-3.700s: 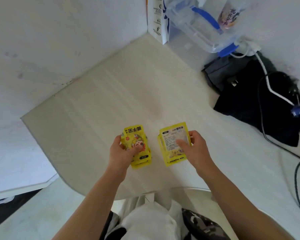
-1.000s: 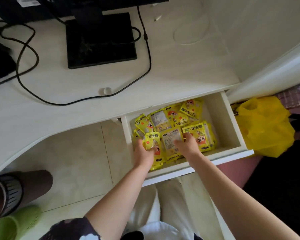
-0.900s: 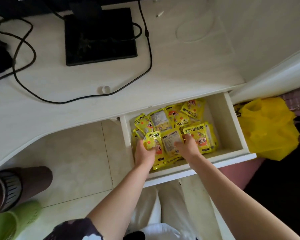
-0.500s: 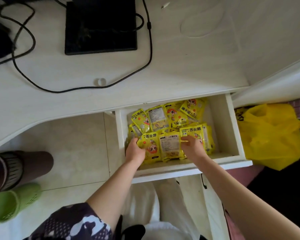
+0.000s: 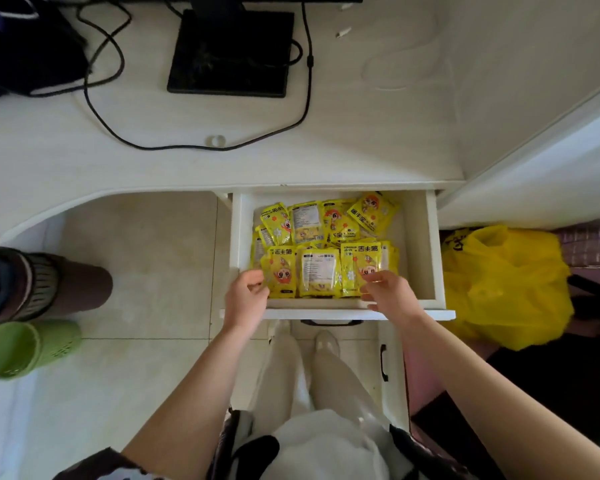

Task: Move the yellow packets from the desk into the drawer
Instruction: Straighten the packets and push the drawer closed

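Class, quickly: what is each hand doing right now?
Left hand: open, fingers loosely curled, holding nothing.
Right hand: open, holding nothing, beside the yellow packets.

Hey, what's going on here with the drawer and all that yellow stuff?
A person is loading yellow packets into an open white drawer under the desk. The drawer holds a pile of them, with a neat front row. The left hand and the right hand are at the drawer's near edge, fingers loosely curled beside the front packets; whether they touch them is hard to tell. No packets show on the visible desk.
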Demonstrator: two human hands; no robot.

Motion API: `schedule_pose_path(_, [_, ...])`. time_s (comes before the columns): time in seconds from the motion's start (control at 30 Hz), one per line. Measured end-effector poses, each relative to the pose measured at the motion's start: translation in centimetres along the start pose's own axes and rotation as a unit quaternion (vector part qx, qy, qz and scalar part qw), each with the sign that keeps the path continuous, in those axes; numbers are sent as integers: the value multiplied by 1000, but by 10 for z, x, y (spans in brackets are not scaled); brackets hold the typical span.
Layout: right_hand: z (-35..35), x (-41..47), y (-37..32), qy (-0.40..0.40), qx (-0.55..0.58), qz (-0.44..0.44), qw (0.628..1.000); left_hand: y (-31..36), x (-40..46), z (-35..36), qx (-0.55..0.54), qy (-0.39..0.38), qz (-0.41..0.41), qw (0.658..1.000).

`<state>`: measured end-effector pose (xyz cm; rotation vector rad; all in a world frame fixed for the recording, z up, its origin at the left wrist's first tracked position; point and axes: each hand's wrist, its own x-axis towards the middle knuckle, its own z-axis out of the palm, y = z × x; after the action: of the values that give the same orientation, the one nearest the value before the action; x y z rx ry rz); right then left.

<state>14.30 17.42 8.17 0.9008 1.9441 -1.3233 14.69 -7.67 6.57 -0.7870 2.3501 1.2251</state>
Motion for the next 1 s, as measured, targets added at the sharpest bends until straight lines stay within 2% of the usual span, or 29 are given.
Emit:
schedule_pose_path(0.1, [-16,-17,15,-7,53,12,999,-2,-24,-1,-137,24,-40,989])
schedule_pose_path(0.2, [-30,-32,33,-16,170,67,983,-5,-45,0,-310,48,-150,937])
schedule_pose_path(0.27, [-38,-38,47,-4,233,126,964,-11,-54,3,-356,60,-216,907])
schedule_pose_path(0.37, [-51,-40,63,13,296,185,937,-21,-60,6,-369,36,-275,887])
schedule_pose_path(0.47, [-62,-37,67,26,343,222,913,-23,-61,7,-382,-2,-300,874])
schedule_pose_path(0.67, [-78,-21,54,34,432,224,873,-8,-46,7,-421,-15,-332,844])
schedule_pose_path(0.77, [-77,-13,51,22,416,221,882,-2,-40,9,-414,-23,-329,848])
schedule_pose_path(0.87, [-72,-8,48,15,379,205,902,3,-39,10,-437,-26,-331,836])
schedule_pose_path(1.0, [-70,1,36,27,369,195,908,13,-31,9,-456,-24,-319,831])
